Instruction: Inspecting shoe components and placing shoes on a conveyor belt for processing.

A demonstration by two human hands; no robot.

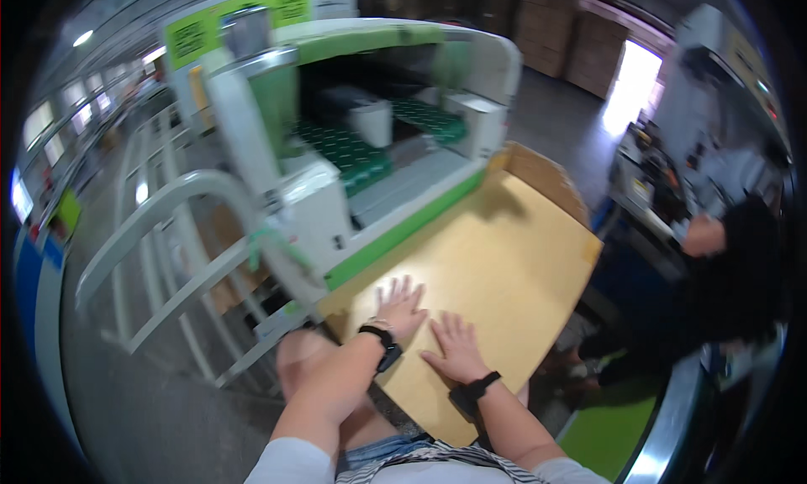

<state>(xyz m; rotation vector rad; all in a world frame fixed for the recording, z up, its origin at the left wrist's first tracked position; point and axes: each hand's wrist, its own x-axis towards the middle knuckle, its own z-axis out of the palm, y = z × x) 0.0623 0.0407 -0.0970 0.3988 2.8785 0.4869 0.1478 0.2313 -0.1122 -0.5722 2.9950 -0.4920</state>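
Observation:
Both of my palms rest on a tan board point(504, 249), a smooth wood-coloured table surface in front of me. My left hand point(400, 309) lies flat near the board's left edge, fingers spread. Close beside it on the right, my right hand point(457, 348) is flat too, with its fingers apart. Neither hand holds anything. Black bands circle both wrists. Beyond the board stands a white and green machine point(403, 249) with an open front, and green rollers or belts point(349, 156) show inside it.
A white tubular rail point(168, 198) stands at the left. A brown cardboard piece point(551, 177) borders the board's far right edge. At the right, a person in dark clothing point(723, 274) works by a cluttered bench point(647, 190). Stacked brown cartons point(563, 43) stand at the back.

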